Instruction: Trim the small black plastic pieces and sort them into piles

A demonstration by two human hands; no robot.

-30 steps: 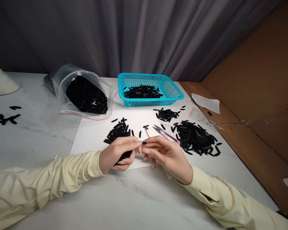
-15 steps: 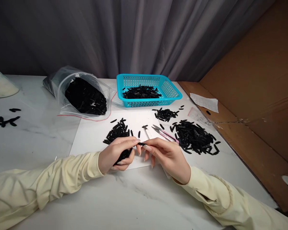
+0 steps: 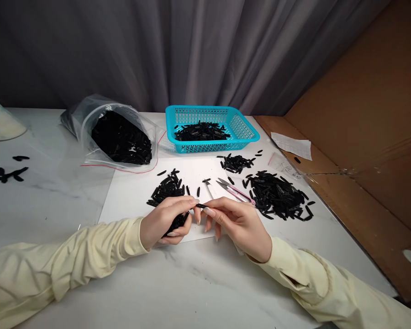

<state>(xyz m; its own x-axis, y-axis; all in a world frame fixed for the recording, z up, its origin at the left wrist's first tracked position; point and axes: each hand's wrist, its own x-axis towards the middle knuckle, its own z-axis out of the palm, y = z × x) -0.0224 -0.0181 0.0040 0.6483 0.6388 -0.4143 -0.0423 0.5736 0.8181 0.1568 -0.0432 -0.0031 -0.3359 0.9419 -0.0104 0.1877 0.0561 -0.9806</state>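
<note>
My left hand (image 3: 162,218) is closed around a bunch of slim black pieces (image 3: 178,221) with pointed ends. Between its thumb and forefinger it also pinches one end of a single slim black piece (image 3: 201,206). The other end sits in the fingertips of my right hand (image 3: 245,226), so the piece bridges both hands. Just beyond the left hand, a loose pile of the same pieces (image 3: 167,188) lies on a white sheet (image 3: 123,196). Pink-handled thread snips (image 3: 238,191) and a slim white tool (image 3: 211,189), partly hidden, lie beyond my right hand.
A turquoise basket (image 3: 212,147) holding black pieces stands at the back. Left of it, an open clear zip bag (image 3: 85,155) is full of them. More piles lie right (image 3: 279,196) and back right (image 3: 237,163). A cardboard wall (image 3: 373,114) borders the right side.
Almost nothing differs. Both hands keep hold of the single black piece, and the view has shifted very slightly.
</note>
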